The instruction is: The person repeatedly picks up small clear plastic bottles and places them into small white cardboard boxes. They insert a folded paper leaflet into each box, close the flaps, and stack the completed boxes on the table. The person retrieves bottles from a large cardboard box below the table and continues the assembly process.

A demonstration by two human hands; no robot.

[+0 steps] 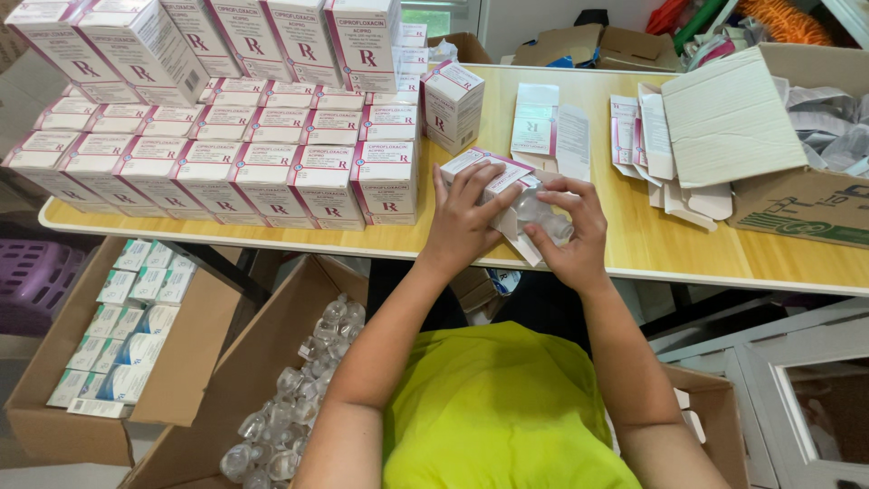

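My left hand grips a white and magenta carton lying open-ended on the wooden table. My right hand holds a small clear plastic bottle at the carton's open end, partly inside its flaps. Both hands work close together near the table's front edge. A flat unfolded carton with a paper leaflet lies just behind them.
Stacked rows of finished cartons fill the table's left side, one single carton standing apart. Flat carton blanks and a cardboard box sit at right. Below are a box of clear bottles and a box of leaflets.
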